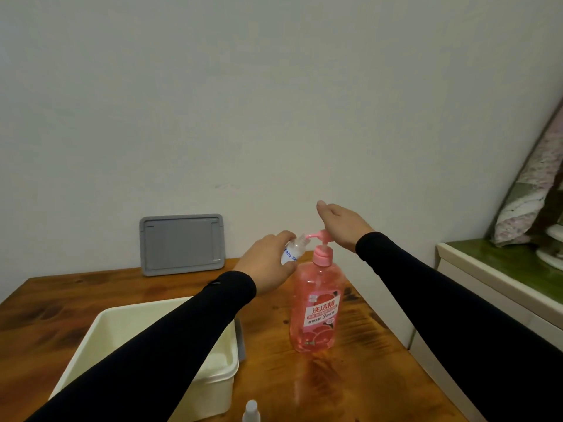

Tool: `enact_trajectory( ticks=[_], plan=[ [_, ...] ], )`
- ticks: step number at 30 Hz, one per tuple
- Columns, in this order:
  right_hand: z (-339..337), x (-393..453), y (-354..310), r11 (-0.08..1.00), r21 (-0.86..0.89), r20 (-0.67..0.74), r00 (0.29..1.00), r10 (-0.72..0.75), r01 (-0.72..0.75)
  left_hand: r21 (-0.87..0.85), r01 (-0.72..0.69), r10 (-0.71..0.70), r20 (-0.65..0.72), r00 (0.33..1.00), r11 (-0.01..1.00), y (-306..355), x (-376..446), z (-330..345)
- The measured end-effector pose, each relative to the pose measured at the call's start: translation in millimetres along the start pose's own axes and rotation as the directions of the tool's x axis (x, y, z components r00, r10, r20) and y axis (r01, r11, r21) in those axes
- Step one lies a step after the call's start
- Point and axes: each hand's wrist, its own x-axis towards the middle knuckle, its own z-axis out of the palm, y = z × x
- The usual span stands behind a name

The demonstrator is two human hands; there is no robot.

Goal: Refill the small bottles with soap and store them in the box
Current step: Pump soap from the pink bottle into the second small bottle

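While my left hand (268, 263) curls its fingers around a small clear bottle (293, 250), tilting its mouth up against the pink spout, my right hand (341, 222) lies flat with fingers straight on the pump head of the big pink soap bottle (315, 315) standing on the wooden table (350, 382). Under my left forearm sits the cream box (213, 379), another small bottle (251, 411) stands at the near edge, and a grey lid (182, 244) leans on the wall.

Left hand (268, 263) holds small bottle (293, 251) seemingly touching pink spout (311, 237).
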Motion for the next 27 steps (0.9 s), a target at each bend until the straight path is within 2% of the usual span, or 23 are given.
enact_trajectory(
  ticks=[6, 10, 21, 27],
  plan=[
    [2, 13, -7, 0.988, -0.06, 0.202, 0.968, 0.152, -0.142, 0.034, -0.064, 0.065, -0.018, 0.998, 0.997, 7, 8, -7],
    [3, 19, -6, 0.977, -0.119, 0.276, 0.939, 0.206, -0.179, 0.052, -0.114, 0.113, 0.01, 0.993, 0.992, 10, 11, -12],
    [20, 15, 1, 0.981, -0.136, 0.348, 0.92, 0.179, -0.14, 0.003, -0.109, 0.109, 0.012, 0.994, 0.994, 1, 3, 5],
    [15, 15, 0, 0.985, -0.074, 0.354, 0.919, 0.17, -0.154, -0.017, -0.106, 0.106, 0.015, 0.994, 0.994, 3, 4, 0]
  ],
)
